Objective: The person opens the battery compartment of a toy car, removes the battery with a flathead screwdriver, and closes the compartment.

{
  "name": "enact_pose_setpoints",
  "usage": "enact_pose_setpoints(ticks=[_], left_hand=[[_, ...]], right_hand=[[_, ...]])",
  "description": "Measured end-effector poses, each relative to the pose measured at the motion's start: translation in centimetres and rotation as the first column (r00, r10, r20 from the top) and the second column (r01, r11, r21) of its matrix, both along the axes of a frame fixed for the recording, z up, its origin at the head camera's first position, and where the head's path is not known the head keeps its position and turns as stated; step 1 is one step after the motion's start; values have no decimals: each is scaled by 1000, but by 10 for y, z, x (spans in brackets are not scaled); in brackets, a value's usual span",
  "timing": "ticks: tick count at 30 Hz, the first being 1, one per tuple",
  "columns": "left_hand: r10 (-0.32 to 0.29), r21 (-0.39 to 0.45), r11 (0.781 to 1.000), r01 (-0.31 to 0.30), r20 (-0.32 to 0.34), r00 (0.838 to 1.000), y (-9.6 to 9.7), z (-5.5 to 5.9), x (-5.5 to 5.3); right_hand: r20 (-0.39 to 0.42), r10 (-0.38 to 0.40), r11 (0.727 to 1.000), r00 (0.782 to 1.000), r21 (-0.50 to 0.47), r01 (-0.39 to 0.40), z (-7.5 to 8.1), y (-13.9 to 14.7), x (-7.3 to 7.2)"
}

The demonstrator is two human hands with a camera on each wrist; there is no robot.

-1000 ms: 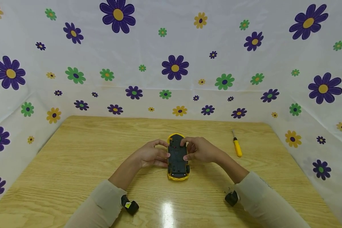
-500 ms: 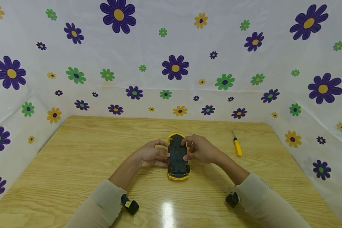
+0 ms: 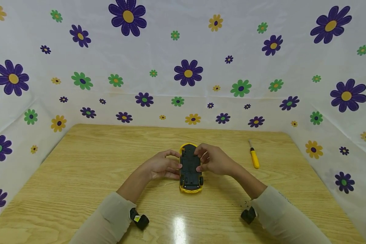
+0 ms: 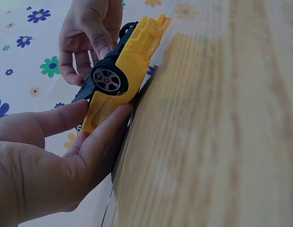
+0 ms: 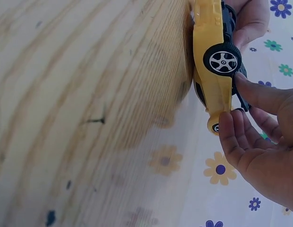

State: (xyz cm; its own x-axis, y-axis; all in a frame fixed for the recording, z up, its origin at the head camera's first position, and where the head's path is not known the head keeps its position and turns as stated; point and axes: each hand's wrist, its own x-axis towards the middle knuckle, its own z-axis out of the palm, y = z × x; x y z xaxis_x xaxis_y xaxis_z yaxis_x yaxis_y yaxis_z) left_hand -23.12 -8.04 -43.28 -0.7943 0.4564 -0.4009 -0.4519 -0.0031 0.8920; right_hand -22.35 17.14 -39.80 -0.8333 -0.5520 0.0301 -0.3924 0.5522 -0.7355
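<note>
- The yellow toy car [image 3: 190, 169] lies wheels-up on the wooden table [image 3: 109, 145], directly between the hands, its long axis running away from the person.
- The left hand [image 3: 161, 165] grips its left side between thumb and fingers.
- The right hand [image 3: 216, 160] holds its right side, thumb against the black underside [image 3: 189, 162].
- Neither hand is nearer; both touch it.

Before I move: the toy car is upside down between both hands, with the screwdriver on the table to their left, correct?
Not left: the head view shows the screwdriver on the table to the right of the right hand. The toy car is as you say.
</note>
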Motion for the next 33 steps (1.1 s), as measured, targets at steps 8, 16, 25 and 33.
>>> enact_pose_setpoints(ticks=[8,16,25,33], left_hand=[[-3,-4,1000,3,-2,1000,0,0,-1],[3,3,1000,-3,10,1000,0,0,-1],[-1,6,1000,1,7,1000,0,0,-1],[-4,8,1000,4,9,1000,0,0,-2]], right_hand=[[24,-12,999,1000,-31,13,2,-1,0],[102,-45,988,994,-145,59,1,1,-2],[206,-81,961,975,-243,131,-3,0,-2],[243,-146,946,959,-250,208,-5,0,-7]])
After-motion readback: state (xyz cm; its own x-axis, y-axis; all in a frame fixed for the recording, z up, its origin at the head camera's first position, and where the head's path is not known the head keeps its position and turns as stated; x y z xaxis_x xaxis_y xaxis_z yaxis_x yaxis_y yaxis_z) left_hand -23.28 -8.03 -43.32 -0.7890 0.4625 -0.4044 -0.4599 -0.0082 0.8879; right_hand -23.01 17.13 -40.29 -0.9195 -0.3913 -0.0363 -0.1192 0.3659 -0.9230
